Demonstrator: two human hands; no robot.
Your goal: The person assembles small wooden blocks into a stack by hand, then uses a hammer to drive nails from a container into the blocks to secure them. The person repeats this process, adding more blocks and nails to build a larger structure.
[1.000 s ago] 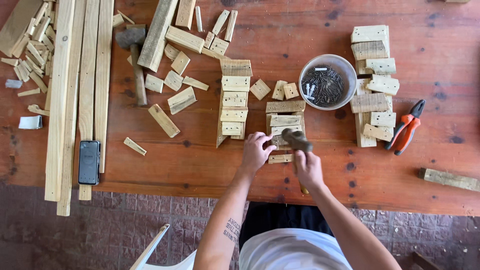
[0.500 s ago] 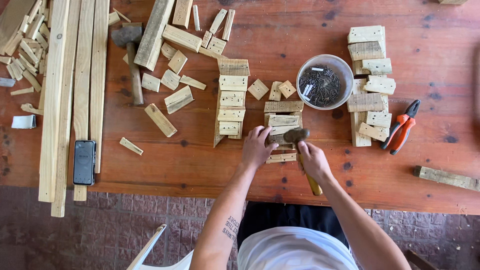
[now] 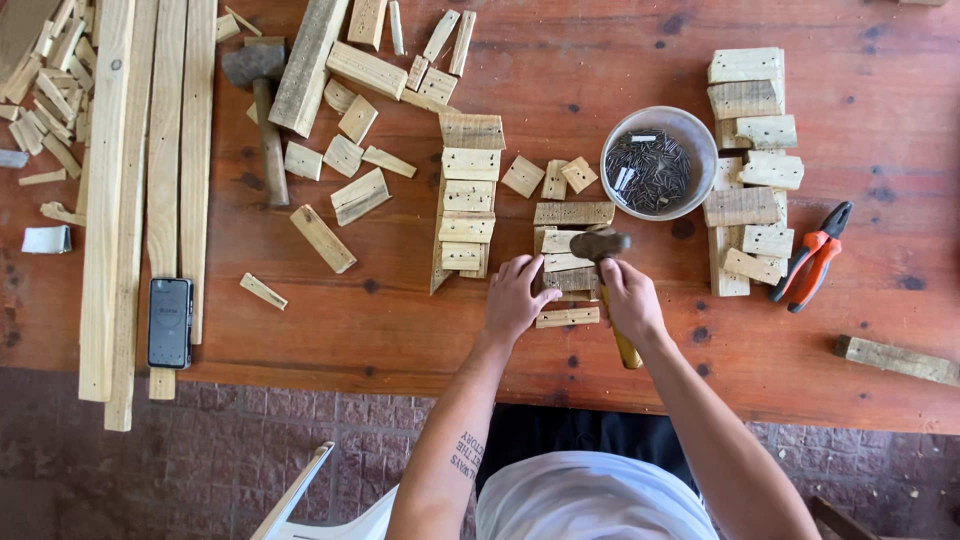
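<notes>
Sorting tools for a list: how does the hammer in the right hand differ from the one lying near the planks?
The hammer in the right hand is held over the small wood pieces; the lying hammer rests untouched on the table. The held one shows a yellowish handle end, the lying one a dark brown handle. Its head looks rounder and smaller; the other's is blockier. Both have dark heads.

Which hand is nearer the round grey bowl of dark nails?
Right. The right hand, gripping the wooden-handled hammer, sits just below the round grey bowl of dark nails; the left hand is farther left.
</notes>
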